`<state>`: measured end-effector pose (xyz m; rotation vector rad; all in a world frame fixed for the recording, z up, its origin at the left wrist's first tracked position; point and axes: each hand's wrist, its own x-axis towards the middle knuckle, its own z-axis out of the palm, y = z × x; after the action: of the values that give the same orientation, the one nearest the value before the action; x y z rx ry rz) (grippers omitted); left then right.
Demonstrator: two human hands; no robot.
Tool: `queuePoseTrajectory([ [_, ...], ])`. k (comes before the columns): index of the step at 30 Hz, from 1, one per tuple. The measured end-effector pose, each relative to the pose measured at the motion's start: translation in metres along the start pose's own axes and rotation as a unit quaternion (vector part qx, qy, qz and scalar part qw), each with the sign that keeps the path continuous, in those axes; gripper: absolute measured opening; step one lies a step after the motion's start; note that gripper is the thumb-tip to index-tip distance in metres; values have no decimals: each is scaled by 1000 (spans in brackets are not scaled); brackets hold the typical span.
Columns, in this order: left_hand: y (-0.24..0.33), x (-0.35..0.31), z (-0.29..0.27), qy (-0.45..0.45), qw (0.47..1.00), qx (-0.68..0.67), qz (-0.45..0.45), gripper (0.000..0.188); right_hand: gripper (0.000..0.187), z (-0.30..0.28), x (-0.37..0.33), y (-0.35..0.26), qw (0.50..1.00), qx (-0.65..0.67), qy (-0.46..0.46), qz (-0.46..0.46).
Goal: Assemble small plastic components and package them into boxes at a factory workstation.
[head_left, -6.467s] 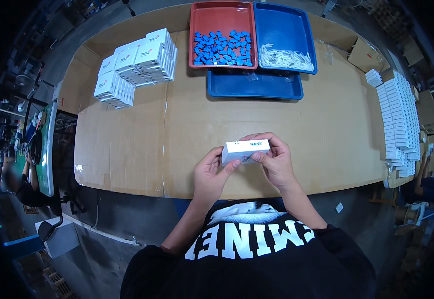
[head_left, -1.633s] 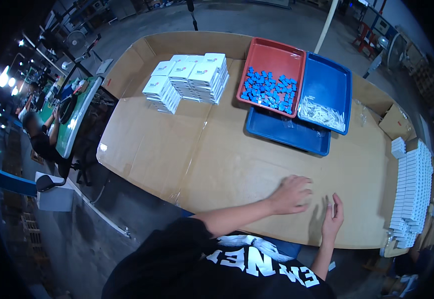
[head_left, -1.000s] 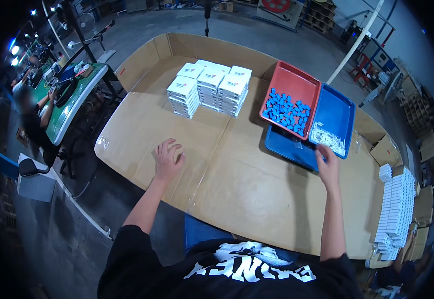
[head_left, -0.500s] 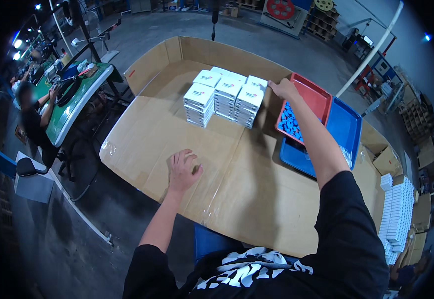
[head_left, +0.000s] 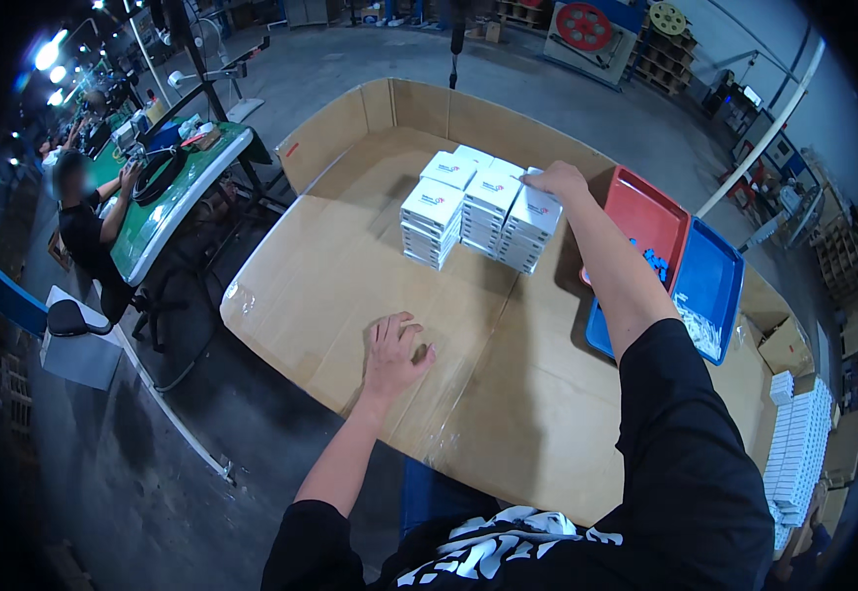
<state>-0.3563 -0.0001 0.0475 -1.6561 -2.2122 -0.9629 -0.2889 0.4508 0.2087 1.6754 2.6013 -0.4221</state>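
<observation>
Several stacks of small flat white boxes (head_left: 436, 202) stand close together on the cardboard-lined table. At the far right stack my right hand (head_left: 559, 180) reaches out, its fingers closed over a white box that it mostly hides. Nearer to me, my left hand (head_left: 396, 355) rests low over the cardboard, in front of the stacks. Its fingers are apart and slightly bent, with nothing in them. Beside my right forearm lie a red tray (head_left: 635, 202) with small blue pieces (head_left: 656, 263) and a blue tray (head_left: 719, 266) with small clear or white pieces (head_left: 697, 330).
A cardboard wall (head_left: 488, 123) borders the table's far side. White boxes (head_left: 798, 433) are piled in rows at the right edge. A person (head_left: 84, 222) works at a green table (head_left: 168, 212) on the left. A pale pole (head_left: 763, 128) rises beyond the trays.
My view has shifted, so the whole table sits lower and further right. My right hand has moved from beside the far right stack onto it. The left hand has stayed over the cardboard.
</observation>
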Motion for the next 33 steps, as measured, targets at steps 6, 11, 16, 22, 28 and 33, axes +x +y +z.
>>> queuePoseTrajectory([
  [6,0,2,1,-1,1000,0,2,37,73,-10,11,2,1000,-14,25,0],
  [11,3,7,0,10,1000,-10,10,35,82,-45,3,26,980,130,149,-36],
  [16,7,3,1,13,1000,-11,15,33,84,-38,-68,68,841,369,255,-302],
  [22,17,-4,1,58,998,3,5,34,87,-14,-286,114,830,364,212,-365],
  [28,175,12,35,-256,763,-492,-333,54,90,47,-429,173,837,491,103,-220],
  [33,301,22,14,-517,463,-613,-376,70,85,70,-490,219,908,346,112,-206],
])
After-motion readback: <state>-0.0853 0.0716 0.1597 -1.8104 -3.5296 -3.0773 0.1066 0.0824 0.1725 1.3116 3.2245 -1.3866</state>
